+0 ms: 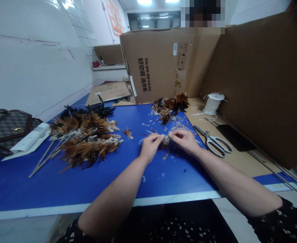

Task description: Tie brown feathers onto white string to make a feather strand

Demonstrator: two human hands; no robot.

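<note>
My left hand (150, 145) and my right hand (185, 141) meet over the blue table, fingertips pinched on a small tuft of brown feathers (166, 141) with pale fluff at its base. Left of them lies a single loose feather tuft (128, 132). Farther left, a large heap of brown feather bunches (87, 148) rests on the table, with black feathers (92, 109) behind it. Beyond my hands sits another pile of brown and black feathers (170, 107). Scissors (215, 143) lie to the right of my right hand.
A spool of white string (213, 104) stands on cardboard at the right. Large cardboard panels (161, 67) wall off the back and right. Thin sticks (44, 158), white paper (31, 138) and a handbag (10, 126) are on the left. A person's head shows behind the panel.
</note>
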